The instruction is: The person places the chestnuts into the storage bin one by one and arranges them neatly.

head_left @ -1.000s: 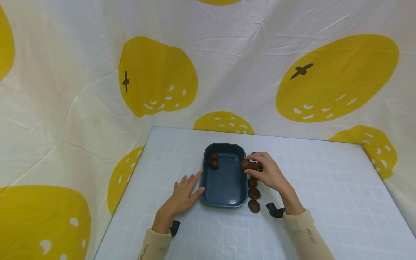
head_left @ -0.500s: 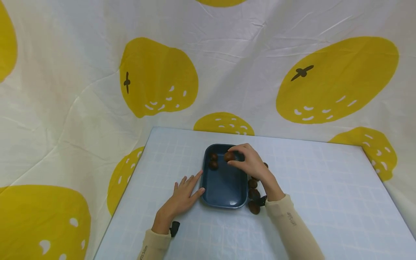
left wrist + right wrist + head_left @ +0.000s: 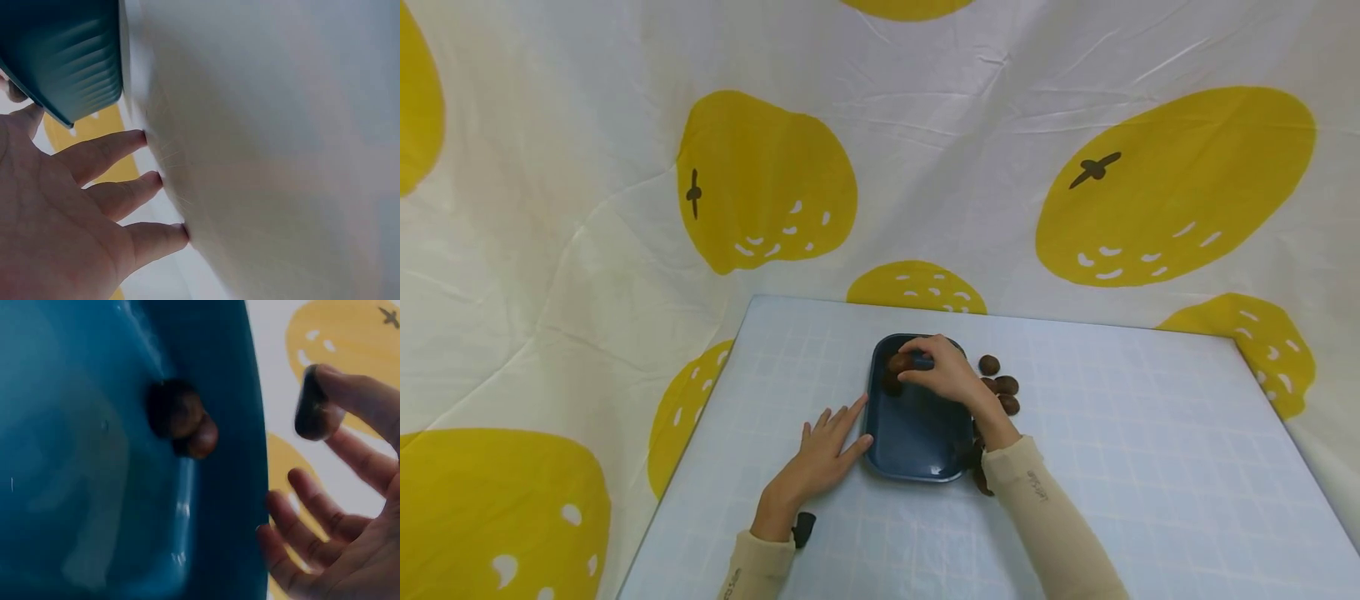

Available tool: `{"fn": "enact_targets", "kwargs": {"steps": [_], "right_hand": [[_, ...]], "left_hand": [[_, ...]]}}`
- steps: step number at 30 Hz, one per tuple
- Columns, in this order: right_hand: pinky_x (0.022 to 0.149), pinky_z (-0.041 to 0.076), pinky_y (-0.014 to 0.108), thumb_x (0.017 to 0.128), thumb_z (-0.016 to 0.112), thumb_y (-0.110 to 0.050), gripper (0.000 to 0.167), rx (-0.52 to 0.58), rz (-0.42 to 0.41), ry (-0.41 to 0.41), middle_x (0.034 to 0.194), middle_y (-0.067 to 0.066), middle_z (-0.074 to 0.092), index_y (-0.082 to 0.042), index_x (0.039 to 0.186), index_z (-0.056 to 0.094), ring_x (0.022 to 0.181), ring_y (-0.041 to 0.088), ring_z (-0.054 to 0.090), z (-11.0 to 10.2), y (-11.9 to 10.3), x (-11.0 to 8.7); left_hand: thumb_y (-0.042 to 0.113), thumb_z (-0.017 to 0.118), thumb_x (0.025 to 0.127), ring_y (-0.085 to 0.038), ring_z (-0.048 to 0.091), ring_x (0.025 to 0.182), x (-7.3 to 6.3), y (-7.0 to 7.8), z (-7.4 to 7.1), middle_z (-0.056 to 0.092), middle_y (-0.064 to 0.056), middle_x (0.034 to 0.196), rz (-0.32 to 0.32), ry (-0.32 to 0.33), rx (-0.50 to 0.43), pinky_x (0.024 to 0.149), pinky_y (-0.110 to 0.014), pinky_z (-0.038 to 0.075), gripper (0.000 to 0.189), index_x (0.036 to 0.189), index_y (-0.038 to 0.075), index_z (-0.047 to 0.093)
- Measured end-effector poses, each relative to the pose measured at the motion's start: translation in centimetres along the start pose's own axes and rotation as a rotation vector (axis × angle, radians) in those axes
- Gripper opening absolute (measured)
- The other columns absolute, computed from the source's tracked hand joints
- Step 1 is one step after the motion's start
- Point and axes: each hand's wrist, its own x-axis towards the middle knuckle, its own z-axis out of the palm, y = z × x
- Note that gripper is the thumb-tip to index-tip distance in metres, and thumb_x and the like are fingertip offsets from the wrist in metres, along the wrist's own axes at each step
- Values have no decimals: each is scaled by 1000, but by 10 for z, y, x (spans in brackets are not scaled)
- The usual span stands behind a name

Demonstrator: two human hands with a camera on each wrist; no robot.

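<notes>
A dark blue, deep rectangular tray [image 3: 917, 437] stands on the table. Over its far left part, my right hand [image 3: 947, 372] pinches a brown chestnut [image 3: 899, 362] between thumb and fingers. In the right wrist view this held chestnut [image 3: 319, 406] is above the rim, its other fingers spread loosely. Two chestnuts [image 3: 178, 412] lie touching inside the tray by its wall; the head view shows them partly hidden under the held one. My left hand [image 3: 822, 450] lies with spread fingers at the tray's left side, thumb and forefinger at the wall. Its other fingertips [image 3: 150, 178] touch the table.
Several more chestnuts [image 3: 989, 365] lie on the table just right of the tray, some hidden beneath my right forearm [image 3: 1037, 500]. The light checked tabletop [image 3: 1150, 442] stretches to the right. Behind it hangs a white cloth [image 3: 940, 167] with yellow fruit prints.
My right hand has carried the chestnut left from the tray's right rim to above the two chestnuts inside. The left hand has stayed put.
</notes>
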Motion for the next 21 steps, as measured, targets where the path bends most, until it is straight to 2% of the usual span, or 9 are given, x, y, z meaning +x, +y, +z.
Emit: {"fn": "enact_targets", "kwargs": {"steps": [4,8,14,18,21], "right_hand": [[92,50,48,85,82,-19,36,14,-56,-26,112,5,69,-7,118,72,106,26,60,9,6,6],[93,48,52,85,82,-15,34,47,-102,-66,107,8,72,-4,115,72,104,31,63,17,10,11],[87,49,49,84,83,-15,34,21,-99,-131,104,9,69,-4,114,72,97,34,62,25,14,11],[90,46,48,84,83,-18,32,-23,-96,-161,102,5,70,-7,112,73,99,29,58,30,16,11],[92,43,48,82,84,-23,35,-52,-53,-192,107,5,68,-12,113,73,105,26,51,33,17,10]], "left_hand": [[66,37,100,-48,14,147,-1,1,0,29,-11,161,-1,-1,1,107,-75,2,68,159,45,12],[67,37,100,-48,13,147,-1,1,-1,29,-11,161,-7,-2,-2,107,-75,1,69,160,44,12],[66,37,100,-48,13,147,-1,1,0,29,-11,161,-4,-6,-4,107,-75,1,68,160,44,12],[66,37,100,-47,12,148,0,0,0,28,-10,162,-9,-11,-3,108,-74,1,69,160,44,12],[67,37,100,-46,12,148,0,0,0,28,-10,162,-11,-8,3,108,-74,1,69,160,43,12]]}}
